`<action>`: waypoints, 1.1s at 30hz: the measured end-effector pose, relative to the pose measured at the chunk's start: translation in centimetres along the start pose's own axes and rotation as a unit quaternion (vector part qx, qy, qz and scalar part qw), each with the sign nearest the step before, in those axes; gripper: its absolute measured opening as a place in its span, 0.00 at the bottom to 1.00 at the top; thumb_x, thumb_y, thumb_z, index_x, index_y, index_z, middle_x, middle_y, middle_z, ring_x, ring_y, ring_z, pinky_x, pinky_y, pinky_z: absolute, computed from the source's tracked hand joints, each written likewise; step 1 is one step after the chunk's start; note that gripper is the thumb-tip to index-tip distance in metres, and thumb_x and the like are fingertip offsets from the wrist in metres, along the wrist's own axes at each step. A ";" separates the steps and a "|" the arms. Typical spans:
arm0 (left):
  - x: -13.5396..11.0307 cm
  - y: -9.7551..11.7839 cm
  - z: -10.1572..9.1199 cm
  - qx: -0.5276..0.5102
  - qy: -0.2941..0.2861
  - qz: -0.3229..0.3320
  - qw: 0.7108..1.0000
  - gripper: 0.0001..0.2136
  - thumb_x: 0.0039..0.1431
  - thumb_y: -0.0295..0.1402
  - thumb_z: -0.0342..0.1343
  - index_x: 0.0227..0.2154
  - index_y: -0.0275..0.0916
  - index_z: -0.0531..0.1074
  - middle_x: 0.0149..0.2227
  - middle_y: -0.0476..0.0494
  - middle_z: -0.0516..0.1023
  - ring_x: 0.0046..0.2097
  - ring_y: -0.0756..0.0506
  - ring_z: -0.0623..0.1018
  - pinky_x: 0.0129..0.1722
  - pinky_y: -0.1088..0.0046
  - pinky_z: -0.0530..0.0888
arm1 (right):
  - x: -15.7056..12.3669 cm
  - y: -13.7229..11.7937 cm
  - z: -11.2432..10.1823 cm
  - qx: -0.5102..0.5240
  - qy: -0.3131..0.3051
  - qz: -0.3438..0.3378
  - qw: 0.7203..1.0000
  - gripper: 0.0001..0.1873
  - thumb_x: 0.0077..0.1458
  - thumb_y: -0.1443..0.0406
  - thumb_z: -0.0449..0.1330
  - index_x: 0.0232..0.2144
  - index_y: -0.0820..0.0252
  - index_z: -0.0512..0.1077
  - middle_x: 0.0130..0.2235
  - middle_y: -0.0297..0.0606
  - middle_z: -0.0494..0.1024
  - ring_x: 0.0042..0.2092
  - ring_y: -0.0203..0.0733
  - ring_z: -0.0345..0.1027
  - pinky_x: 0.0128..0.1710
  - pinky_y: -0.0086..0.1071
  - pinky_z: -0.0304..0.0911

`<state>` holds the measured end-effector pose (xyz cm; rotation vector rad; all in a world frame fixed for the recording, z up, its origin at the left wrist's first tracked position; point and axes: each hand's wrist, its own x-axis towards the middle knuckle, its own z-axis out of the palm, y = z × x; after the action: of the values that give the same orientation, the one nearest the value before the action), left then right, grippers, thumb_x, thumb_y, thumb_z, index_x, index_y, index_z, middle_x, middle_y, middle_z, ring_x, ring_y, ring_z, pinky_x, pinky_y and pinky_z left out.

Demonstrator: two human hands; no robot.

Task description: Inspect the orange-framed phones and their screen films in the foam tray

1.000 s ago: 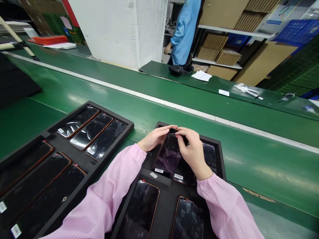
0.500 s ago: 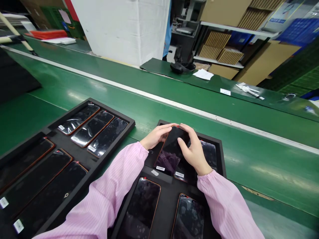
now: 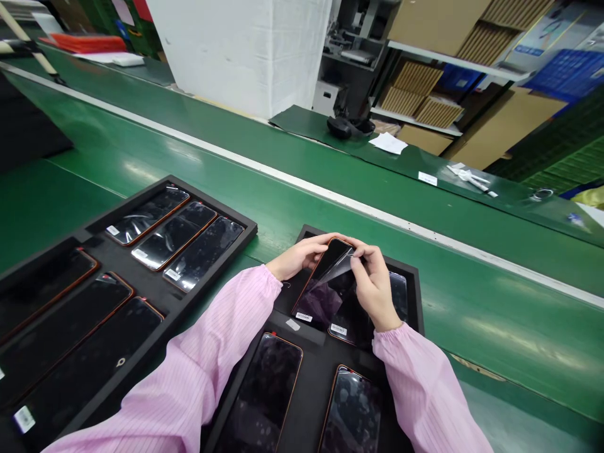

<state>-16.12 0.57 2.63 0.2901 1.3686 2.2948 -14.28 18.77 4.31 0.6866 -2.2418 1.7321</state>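
A smartphone (image 3: 317,296) with an orange edge and a white barcode label leans in the black foam tray (image 3: 314,353) before me. My left hand (image 3: 304,253) is closed on its upper left edge. Between the thumb and fingers of my right hand (image 3: 375,280) is a corner of clear protective film (image 3: 338,267), lifted off the top of the screen; the film's lower part still lies on the glass. Another smartphone (image 3: 350,322) lies just right of it, partly under my right hand. Two more phones lie in the tray's near half.
On the left, a second black foam tray (image 3: 184,309) holds several phones. Both trays rest on a green work surface (image 3: 264,189) crossed by a white strip. At the back are a white pillar, papers, a black object (image 3: 349,128) and shelves with cardboard.
My right hand has pinched the film's top corner and peeled it back down and to the right. My left hand has stayed on the phone's edge. The camera view has shifted slightly.
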 end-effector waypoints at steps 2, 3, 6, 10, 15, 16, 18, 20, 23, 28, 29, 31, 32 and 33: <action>0.0 -0.1 -0.2 -0.002 -0.024 0.008 1.000 0.27 0.47 0.29 0.53 0.54 0.47 0.71 0.36 0.48 0.75 0.30 0.52 0.66 0.27 0.78 0.59 | -0.1 0.1 -0.3 0.025 -0.006 -0.001 1.000 0.04 0.64 0.66 0.52 0.34 0.55 0.61 0.52 0.42 0.74 0.57 0.45 0.66 0.57 0.45 0.58; 0.0 -0.2 -0.3 0.003 -0.036 0.018 0.999 0.30 0.43 0.27 0.52 0.54 0.47 0.71 0.42 0.48 0.77 0.33 0.50 0.69 0.28 0.77 0.61 | -0.1 0.1 -0.4 0.028 -0.006 -0.004 1.000 0.05 0.64 0.66 0.51 0.34 0.55 0.60 0.52 0.41 0.74 0.56 0.45 0.66 0.57 0.44 0.58; 0.1 -0.4 -0.5 0.029 -0.053 0.051 0.997 0.33 0.39 0.23 0.52 0.54 0.47 0.71 0.50 0.48 0.76 0.41 0.47 0.72 0.34 0.76 0.64 | -0.2 0.1 -0.5 0.022 -0.012 -0.007 1.000 0.06 0.64 0.65 0.51 0.33 0.55 0.59 0.52 0.41 0.74 0.56 0.45 0.66 0.56 0.44 0.59; 0.3 -0.5 -0.4 0.054 -0.019 0.057 0.997 0.25 0.48 0.27 0.56 0.52 0.46 0.73 0.43 0.48 0.78 0.35 0.49 0.71 0.33 0.75 0.64 | -0.2 -0.1 -0.4 0.010 -0.006 -0.010 1.000 0.07 0.64 0.64 0.51 0.32 0.55 0.59 0.53 0.42 0.73 0.56 0.47 0.66 0.56 0.45 0.59; 0.4 -0.2 0.3 0.034 0.030 0.034 0.998 0.20 0.58 0.46 0.56 0.49 0.41 0.75 0.23 0.51 0.69 0.23 0.53 0.59 0.25 0.74 0.56 | -0.2 0.0 -0.3 0.015 -0.003 -0.016 1.000 0.06 0.64 0.65 0.51 0.33 0.56 0.59 0.53 0.43 0.73 0.57 0.47 0.66 0.57 0.46 0.58; 0.4 -0.2 0.3 0.022 0.029 0.033 0.999 0.20 0.58 0.47 0.55 0.48 0.41 0.76 0.23 0.51 0.68 0.23 0.53 0.58 0.25 0.74 0.55 | -0.2 0.1 -0.2 0.012 -0.003 -0.018 1.000 0.06 0.64 0.65 0.51 0.33 0.56 0.59 0.53 0.43 0.72 0.57 0.47 0.66 0.57 0.46 0.58; 0.5 -0.3 0.2 0.003 0.018 0.027 0.999 0.20 0.58 0.49 0.55 0.47 0.42 0.76 0.23 0.51 0.67 0.23 0.53 0.58 0.24 0.75 0.55 | -0.3 0.1 -0.1 -0.010 -0.001 -0.029 1.000 0.05 0.64 0.66 0.51 0.33 0.55 0.59 0.53 0.43 0.72 0.58 0.48 0.64 0.58 0.49 0.57; 0.6 -0.5 0.0 -0.006 0.009 0.023 1.000 0.20 0.59 0.49 0.54 0.48 0.44 0.75 0.23 0.51 0.67 0.23 0.53 0.58 0.24 0.76 0.54 | -0.4 0.1 -0.1 -0.065 0.009 -0.064 0.996 0.04 0.62 0.68 0.53 0.33 0.55 0.60 0.53 0.42 0.73 0.60 0.49 0.61 0.60 0.52 0.54; 0.7 -0.7 -0.3 -0.005 0.009 0.019 1.000 0.20 0.59 0.49 0.53 0.48 0.45 0.75 0.24 0.50 0.67 0.23 0.53 0.58 0.23 0.77 0.54 | -0.5 -0.2 -0.3 -0.167 0.035 -0.138 0.976 0.06 0.57 0.70 0.55 0.32 0.55 0.62 0.53 0.41 0.73 0.63 0.51 0.57 0.61 0.56 0.51; 0.7 -0.6 -0.1 0.027 0.044 0.030 0.998 0.18 0.59 0.47 0.54 0.47 0.44 0.75 0.25 0.51 0.66 0.23 0.54 0.57 0.21 0.77 0.51 | -0.6 -0.1 -0.6 -0.164 0.042 -0.181 0.969 0.08 0.56 0.72 0.57 0.30 0.54 0.62 0.34 0.36 0.76 0.45 0.48 0.69 0.51 0.50 0.61; 0.7 -0.6 -0.1 0.039 0.053 0.034 0.997 0.17 0.59 0.46 0.54 0.46 0.43 0.75 0.24 0.51 0.65 0.23 0.54 0.56 0.21 0.77 0.51 | -0.6 0.0 -0.6 -0.145 0.047 -0.169 0.974 0.08 0.57 0.71 0.57 0.29 0.54 0.62 0.31 0.35 0.75 0.40 0.46 0.69 0.48 0.47 0.63; 0.7 -0.6 0.0 0.060 0.064 0.035 0.996 0.17 0.60 0.45 0.53 0.47 0.43 0.74 0.24 0.52 0.65 0.23 0.53 0.57 0.22 0.77 0.52 | -0.6 0.3 -0.4 -0.097 0.056 -0.123 0.986 0.08 0.58 0.69 0.56 0.29 0.55 0.61 0.30 0.35 0.72 0.35 0.42 0.68 0.41 0.42 0.64; 0.7 -0.6 0.0 0.065 0.068 0.034 0.995 0.16 0.60 0.45 0.53 0.47 0.43 0.74 0.25 0.51 0.67 0.24 0.53 0.60 0.23 0.77 0.55 | -0.6 0.3 -0.3 -0.072 0.060 -0.097 0.991 0.08 0.59 0.68 0.56 0.28 0.55 0.60 0.30 0.34 0.71 0.34 0.41 0.67 0.39 0.39 0.64; 0.8 -0.6 0.0 0.067 0.070 0.032 0.995 0.16 0.61 0.44 0.52 0.46 0.43 0.74 0.28 0.50 0.70 0.26 0.52 0.63 0.25 0.77 0.58 | -0.6 0.4 -0.2 -0.048 0.063 -0.075 0.994 0.09 0.59 0.68 0.56 0.28 0.55 0.60 0.30 0.34 0.71 0.33 0.40 0.67 0.37 0.38 0.63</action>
<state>-16.65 1.14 2.10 0.2229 1.6093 2.3166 -13.98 19.21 3.81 0.6851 -2.1149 1.5409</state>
